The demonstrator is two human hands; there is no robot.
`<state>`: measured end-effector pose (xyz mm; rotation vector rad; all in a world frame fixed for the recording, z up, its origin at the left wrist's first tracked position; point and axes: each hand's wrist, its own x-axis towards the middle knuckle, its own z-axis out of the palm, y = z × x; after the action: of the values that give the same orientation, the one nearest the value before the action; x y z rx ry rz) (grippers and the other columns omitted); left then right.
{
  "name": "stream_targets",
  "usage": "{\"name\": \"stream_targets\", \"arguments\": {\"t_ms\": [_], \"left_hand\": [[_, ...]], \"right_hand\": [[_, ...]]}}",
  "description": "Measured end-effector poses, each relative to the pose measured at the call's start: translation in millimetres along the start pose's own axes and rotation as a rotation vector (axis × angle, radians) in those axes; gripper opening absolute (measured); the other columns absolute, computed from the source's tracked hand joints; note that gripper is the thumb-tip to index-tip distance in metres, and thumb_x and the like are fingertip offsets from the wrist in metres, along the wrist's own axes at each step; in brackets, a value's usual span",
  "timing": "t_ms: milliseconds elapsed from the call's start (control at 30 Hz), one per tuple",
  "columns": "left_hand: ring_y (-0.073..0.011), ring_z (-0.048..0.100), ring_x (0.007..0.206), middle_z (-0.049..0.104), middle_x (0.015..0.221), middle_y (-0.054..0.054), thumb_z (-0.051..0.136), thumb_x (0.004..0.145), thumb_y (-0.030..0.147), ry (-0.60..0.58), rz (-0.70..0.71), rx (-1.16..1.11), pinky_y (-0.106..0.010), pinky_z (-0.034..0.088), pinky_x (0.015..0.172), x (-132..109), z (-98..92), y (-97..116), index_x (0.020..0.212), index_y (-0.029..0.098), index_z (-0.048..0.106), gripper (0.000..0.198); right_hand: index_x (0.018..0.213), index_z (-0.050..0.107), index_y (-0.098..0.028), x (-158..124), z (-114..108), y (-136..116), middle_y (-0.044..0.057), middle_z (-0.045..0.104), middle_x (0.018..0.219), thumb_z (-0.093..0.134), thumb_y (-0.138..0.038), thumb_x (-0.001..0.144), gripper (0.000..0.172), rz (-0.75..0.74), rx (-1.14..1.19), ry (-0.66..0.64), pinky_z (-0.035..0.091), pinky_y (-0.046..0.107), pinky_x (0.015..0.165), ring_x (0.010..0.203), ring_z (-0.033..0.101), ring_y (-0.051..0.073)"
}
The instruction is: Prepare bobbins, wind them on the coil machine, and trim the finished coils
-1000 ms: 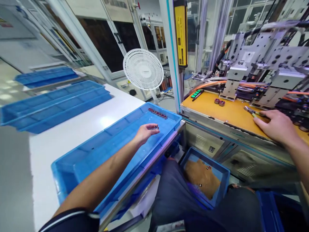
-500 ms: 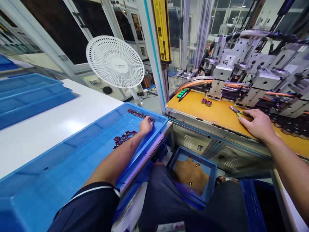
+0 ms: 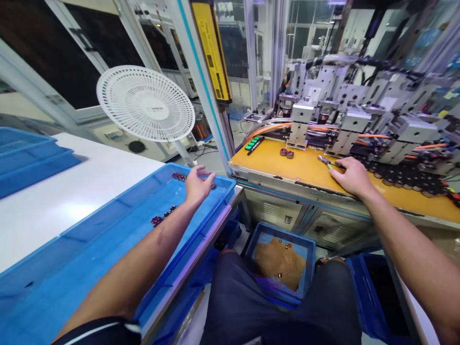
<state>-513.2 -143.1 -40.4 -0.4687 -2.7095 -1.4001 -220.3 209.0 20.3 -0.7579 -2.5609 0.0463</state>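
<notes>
Sitting beside the long blue tray (image 3: pixel 104 244), which lies to the person's left; dark-trousered legs (image 3: pixel 235 292) in the foreground. Right of the tray, lower down and past the knees: a floor bin (image 3: pixel 309 268) with a brown sheet (image 3: pixel 278 258) inside, a few small parts on it.

Within the tray, beside the left forearm: a loose cluster of round parts (image 3: pixel 156 220), red and dark. Farther along, near the tray's far end: a row of round parts (image 3: pixel 178 177), partly hidden by the left hand (image 3: pixel 197 184). That hand is above the tray, thumb and fingers parted; contact with the row cannot be told.

Right of the tray, on the yellow worktop (image 3: pixel 309 170): right hand (image 3: pixel 350 177) closed around the handles of the pliers (image 3: pixel 325 161), whose head points toward the tray side. Between pliers and tray, a pair of round parts (image 3: pixel 286 153) touching each other. Farther right from the tray, dark parts (image 3: pixel 406 178) in rows.

Beyond the tray's far end: white fan (image 3: pixel 147 105). Right of tray, behind the worktop's front: metal machine (image 3: pixel 345 105).
</notes>
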Motion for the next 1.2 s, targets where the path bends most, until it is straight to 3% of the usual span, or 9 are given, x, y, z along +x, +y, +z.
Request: {"name": "stream_targets", "arguments": {"t_ms": [100, 233, 333, 433, 667, 933, 1000, 1067, 1200], "left_hand": [[-0.0146, 0.064, 0.094, 0.065, 0.118, -0.007, 0.070, 0.082, 0.032, -0.060, 0.243, -0.122, -0.027, 0.050, 0.087, -4.4, 17.3, 67.9, 0.125, 0.016, 0.051, 0.050], [-0.0138, 0.064, 0.081, 0.071, 0.095, -0.003, 0.081, 0.070, 0.025, -0.247, 0.365, -0.198, -0.030, 0.051, 0.086, -5.1, 76.4, 142.0, 0.116, 0.012, 0.061, 0.051], [-0.0156, 0.065, 0.080, 0.069, 0.095, -0.004, 0.069, 0.085, 0.029, -0.286, 0.323, -0.249, -0.038, 0.054, 0.084, -0.6, 114.8, 172.4, 0.114, 0.012, 0.062, 0.035], [-0.0157, 0.066, 0.079, 0.068, 0.094, -0.004, 0.063, 0.090, 0.031, -0.292, 0.262, -0.318, -0.038, 0.055, 0.081, 3.0, 125.9, 183.4, 0.111, 0.012, 0.062, 0.028], [-0.0163, 0.067, 0.077, 0.066, 0.085, -0.002, 0.071, 0.064, -0.002, -0.176, 0.079, -0.522, -0.039, 0.053, 0.088, -23.0, 63.5, 156.7, 0.136, 0.011, 0.039, 0.081], [-0.0160, 0.070, 0.089, 0.072, 0.103, -0.009, 0.081, 0.065, 0.018, -0.379, 0.175, -0.800, -0.028, 0.056, 0.080, -173.2, -1.7, 125.7, 0.125, 0.018, 0.048, 0.068], [-0.0137, 0.069, 0.086, 0.070, 0.106, -0.008, 0.078, 0.072, 0.014, -0.378, 0.317, -0.816, -0.026, 0.056, 0.077, -209.4, -9.8, 121.9, 0.127, 0.022, 0.048, 0.063], [-0.0114, 0.068, 0.081, 0.067, 0.104, -0.004, 0.075, 0.074, 0.008, -0.349, 0.431, -0.827, -0.024, 0.058, 0.076, -234.4, -14.1, 117.4, 0.129, 0.026, 0.048, 0.063], [-0.0131, 0.070, 0.089, 0.069, 0.106, -0.003, 0.072, 0.074, -0.001, -0.364, 0.516, -0.844, -0.025, 0.059, 0.079, -255.7, -14.8, 105.6, 0.134, 0.031, 0.044, 0.073]], "right_hand": [[0.107, 0.071, -0.012, -3.1, -2.0, -1.2, 0.015, 0.069, 0.113, 0.057, -0.036, 0.083, 0.037, -0.027, 0.014, -0.014, 0.046, 0.038, 0.095, 0.105, 0.061, 0.028], [0.109, 0.070, -0.012, -8.5, -7.4, -2.8, 0.014, 0.069, 0.115, 0.057, -0.034, 0.085, 0.035, -0.069, 0.043, -0.041, 0.045, 0.035, 0.095, 0.105, 0.062, 0.025], [0.109, 0.069, -0.011, -10.4, -9.6, -1.5, 0.013, 0.068, 0.115, 0.059, -0.034, 0.086, 0.034, -0.080, 0.060, -0.045, 0.045, 0.035, 0.095, 0.106, 0.061, 0.024], [0.110, 0.067, -0.012, -11.0, -9.7, 1.1, 0.012, 0.068, 0.116, 0.060, -0.034, 0.088, 0.032, -0.077, 0.073, -0.047, 0.045, 0.038, 0.096, 0.107, 0.061, 0.022], [0.108, 0.065, -0.015, -12.8, -7.4, 4.1, 0.009, 0.066, 0.116, 0.062, -0.038, 0.089, 0.030, -0.070, 0.117, -0.047, 0.047, 0.042, 0.096, 0.107, 0.061, 0.022], [0.115, 0.065, -0.008, -34.1, -44.5, -33.3, 0.021, 0.063, 0.127, 0.061, -0.031, 0.086, 0.037, -0.118, 0.225, 0.078, 0.043, 0.044, 0.105, 0.120, 0.056, 0.030], [0.126, 0.059, -0.014, -64.2, -69.1, -61.8, 0.015, 0.058, 0.136, 0.056, -0.032, 0.091, 0.040, -0.225, 0.311, 0.123, 0.043, 0.041, 0.108, 0.125, 0.054, 0.024], [0.127, 0.058, -0.019, -99.6, -93.1, -90.9, 0.011, 0.060, 0.134, 0.056, -0.025, 0.092, 0.035, -0.534, 0.535, 0.097, 0.050, 0.039, 0.101, 0.120, 0.058, 0.022], [0.121, 0.061, -0.015, -152.1, -114.2, -125.6, 0.014, 0.066, 0.119, 0.044, -0.008, 0.093, 0.034, -0.807, 0.441, -0.066, 0.053, 0.037, 0.093, 0.112, 0.061, 0.022]]}}
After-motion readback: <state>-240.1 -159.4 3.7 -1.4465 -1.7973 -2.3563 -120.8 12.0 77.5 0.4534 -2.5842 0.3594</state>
